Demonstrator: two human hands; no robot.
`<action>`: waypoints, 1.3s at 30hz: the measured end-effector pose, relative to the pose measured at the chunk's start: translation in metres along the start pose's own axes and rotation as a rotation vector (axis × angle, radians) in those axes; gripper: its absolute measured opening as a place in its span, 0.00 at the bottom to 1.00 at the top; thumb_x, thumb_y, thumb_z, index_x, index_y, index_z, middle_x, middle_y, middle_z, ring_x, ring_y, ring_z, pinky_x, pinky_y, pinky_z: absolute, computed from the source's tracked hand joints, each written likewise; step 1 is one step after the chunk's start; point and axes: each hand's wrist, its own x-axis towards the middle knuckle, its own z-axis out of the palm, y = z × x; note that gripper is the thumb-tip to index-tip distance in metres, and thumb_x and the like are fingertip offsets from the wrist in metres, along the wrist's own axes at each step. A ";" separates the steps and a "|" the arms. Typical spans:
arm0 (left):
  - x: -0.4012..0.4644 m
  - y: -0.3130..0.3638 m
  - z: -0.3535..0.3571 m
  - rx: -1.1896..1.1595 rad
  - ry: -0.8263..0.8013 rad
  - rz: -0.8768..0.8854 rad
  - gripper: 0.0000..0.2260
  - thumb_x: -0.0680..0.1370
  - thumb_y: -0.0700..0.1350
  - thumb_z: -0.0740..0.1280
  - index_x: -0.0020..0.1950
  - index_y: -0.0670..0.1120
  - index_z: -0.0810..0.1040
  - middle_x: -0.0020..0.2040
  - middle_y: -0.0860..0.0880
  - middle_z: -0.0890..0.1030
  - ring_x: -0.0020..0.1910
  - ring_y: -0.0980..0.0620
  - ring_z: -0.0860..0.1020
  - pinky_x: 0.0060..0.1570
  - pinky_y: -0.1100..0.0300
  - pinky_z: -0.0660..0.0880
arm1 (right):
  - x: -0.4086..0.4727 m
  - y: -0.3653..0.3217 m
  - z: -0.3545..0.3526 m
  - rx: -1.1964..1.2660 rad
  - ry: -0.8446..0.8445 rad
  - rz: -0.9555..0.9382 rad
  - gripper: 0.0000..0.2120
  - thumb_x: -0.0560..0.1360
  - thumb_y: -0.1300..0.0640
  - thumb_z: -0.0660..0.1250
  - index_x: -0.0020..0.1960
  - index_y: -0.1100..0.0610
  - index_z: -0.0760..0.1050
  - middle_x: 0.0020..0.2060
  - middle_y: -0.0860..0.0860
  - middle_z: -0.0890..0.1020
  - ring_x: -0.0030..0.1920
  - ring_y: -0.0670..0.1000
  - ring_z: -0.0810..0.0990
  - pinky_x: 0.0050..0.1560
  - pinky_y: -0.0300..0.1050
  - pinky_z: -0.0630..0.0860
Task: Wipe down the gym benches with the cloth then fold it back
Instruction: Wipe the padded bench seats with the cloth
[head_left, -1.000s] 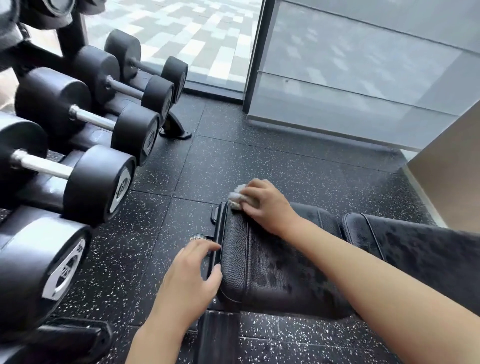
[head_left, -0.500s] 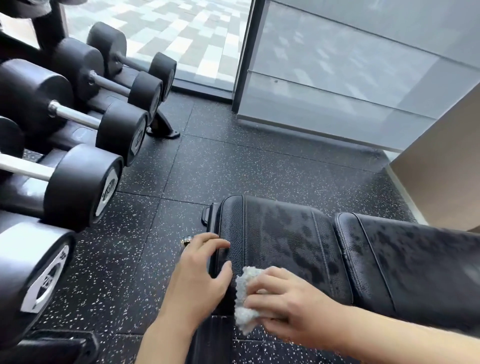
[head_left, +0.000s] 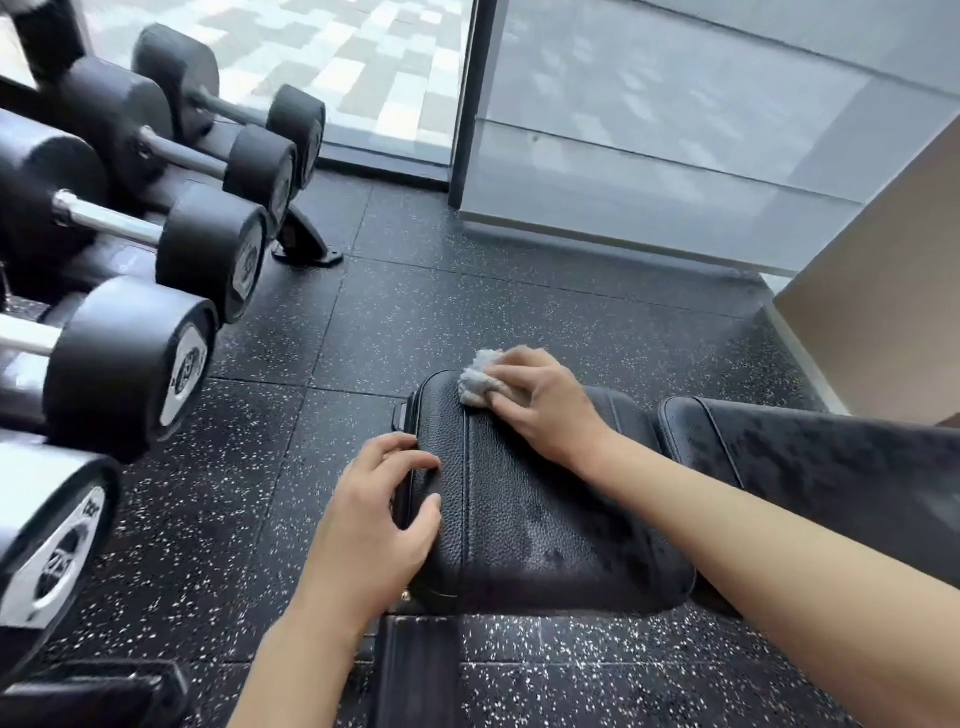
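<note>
On the far corner of the black padded seat (head_left: 545, 499), the right hand (head_left: 540, 402) presses a crumpled pale cloth (head_left: 477, 383) against the leather, its fingers (head_left: 511, 370) curled over the wad and holding it. The left hand (head_left: 371, 525) braces the seat's end, fingers (head_left: 402, 460) spread and bent over the edge, thumb on the top face. With the cloth bunched so small and already at the rim, a stroke could run off the edge, or leave the damp blotches on the backrest pad (head_left: 810, 457) unwiped.
</note>
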 end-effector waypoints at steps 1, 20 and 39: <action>0.002 0.000 0.000 -0.001 0.002 -0.002 0.11 0.75 0.48 0.73 0.58 0.55 0.83 0.65 0.60 0.76 0.67 0.58 0.76 0.70 0.57 0.71 | -0.015 -0.006 -0.003 0.001 -0.011 -0.033 0.11 0.76 0.57 0.72 0.58 0.53 0.85 0.55 0.46 0.81 0.58 0.51 0.77 0.64 0.52 0.73; 0.003 0.001 0.011 0.077 -0.009 0.081 0.11 0.77 0.46 0.72 0.58 0.56 0.83 0.67 0.60 0.76 0.68 0.54 0.73 0.71 0.69 0.62 | 0.003 0.019 -0.016 -0.051 -0.060 -0.068 0.15 0.76 0.48 0.67 0.57 0.53 0.85 0.53 0.45 0.81 0.56 0.49 0.78 0.60 0.55 0.76; 0.005 0.000 0.007 0.091 -0.024 0.116 0.11 0.76 0.50 0.71 0.58 0.57 0.83 0.67 0.63 0.75 0.67 0.55 0.73 0.69 0.67 0.65 | -0.027 0.014 -0.017 -0.038 -0.088 -0.206 0.11 0.77 0.56 0.74 0.59 0.55 0.85 0.54 0.50 0.81 0.55 0.53 0.79 0.60 0.52 0.76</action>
